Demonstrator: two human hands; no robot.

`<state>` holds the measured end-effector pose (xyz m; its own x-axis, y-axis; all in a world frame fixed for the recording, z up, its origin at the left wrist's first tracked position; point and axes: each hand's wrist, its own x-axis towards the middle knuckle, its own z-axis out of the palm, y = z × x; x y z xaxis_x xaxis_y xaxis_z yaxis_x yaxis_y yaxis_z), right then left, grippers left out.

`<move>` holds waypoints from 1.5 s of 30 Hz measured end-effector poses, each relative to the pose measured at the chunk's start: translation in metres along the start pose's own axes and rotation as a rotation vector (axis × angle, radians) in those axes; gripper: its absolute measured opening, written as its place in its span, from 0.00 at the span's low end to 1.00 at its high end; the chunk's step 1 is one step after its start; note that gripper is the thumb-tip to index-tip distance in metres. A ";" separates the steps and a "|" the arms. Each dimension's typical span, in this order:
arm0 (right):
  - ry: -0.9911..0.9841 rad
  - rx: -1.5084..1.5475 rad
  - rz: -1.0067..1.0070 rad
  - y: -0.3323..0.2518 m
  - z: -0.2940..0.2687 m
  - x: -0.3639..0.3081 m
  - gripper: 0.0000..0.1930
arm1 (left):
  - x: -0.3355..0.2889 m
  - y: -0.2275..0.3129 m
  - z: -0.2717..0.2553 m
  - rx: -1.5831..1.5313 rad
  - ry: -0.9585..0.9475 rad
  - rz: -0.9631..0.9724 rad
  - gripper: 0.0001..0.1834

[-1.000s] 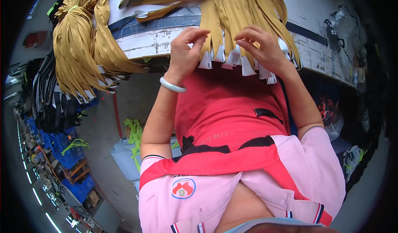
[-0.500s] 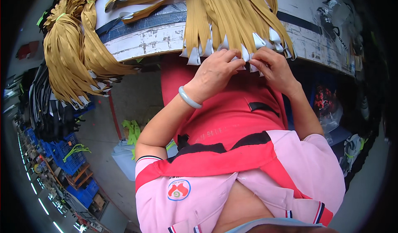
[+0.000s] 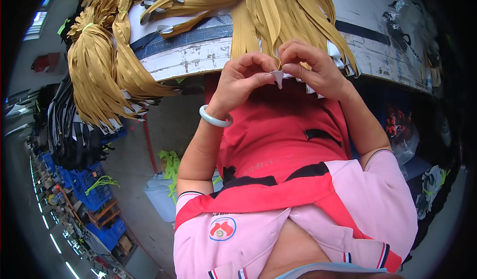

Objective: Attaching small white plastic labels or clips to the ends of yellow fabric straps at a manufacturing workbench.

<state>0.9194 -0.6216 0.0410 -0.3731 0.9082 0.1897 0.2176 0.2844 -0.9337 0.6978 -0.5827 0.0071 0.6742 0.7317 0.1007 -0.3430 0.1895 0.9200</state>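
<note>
Gold zipper tapes [image 3: 278,11] hang in a thick bundle over the near edge of the table, their ends capped with white tabs. One tape is raised, and its white tab [image 3: 278,77] sits between my two hands. My left hand [image 3: 243,78], with a pale bangle at the wrist, pinches that tab between thumb and fingers. From the other side my right hand [image 3: 315,68] pinches the same tape end, fingers curled. Behind my hands, part of the bundle's lower edge is hidden.
On the left, more gold tapes [image 3: 92,75] hang in tied bunches, with black strips [image 3: 69,125] below. The worn white table edge [image 3: 189,55] runs across in front of me. Blue crates [image 3: 89,184] stand on the floor at left; a clear plastic bag [image 3: 405,147] is at right.
My hands have drawn slightly apart, and a single tape end has been lifted between them. The left wrist has turned, and the view has shifted a little.
</note>
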 end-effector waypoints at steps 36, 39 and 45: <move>0.230 -0.122 -0.280 0.024 0.040 0.035 0.05 | -0.010 0.023 -0.012 0.249 0.427 0.219 0.08; 0.234 0.217 -0.064 0.028 0.044 0.031 0.05 | -0.011 0.014 -0.029 0.556 0.115 0.197 0.06; 0.123 0.134 0.241 0.012 0.038 0.032 0.10 | -0.009 0.013 -0.018 0.937 0.201 0.386 0.04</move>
<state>0.8755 -0.6010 0.0241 -0.2116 0.9772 -0.0146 0.1622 0.0204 -0.9866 0.6760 -0.5749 0.0115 0.4750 0.7465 0.4658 0.1923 -0.6046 0.7729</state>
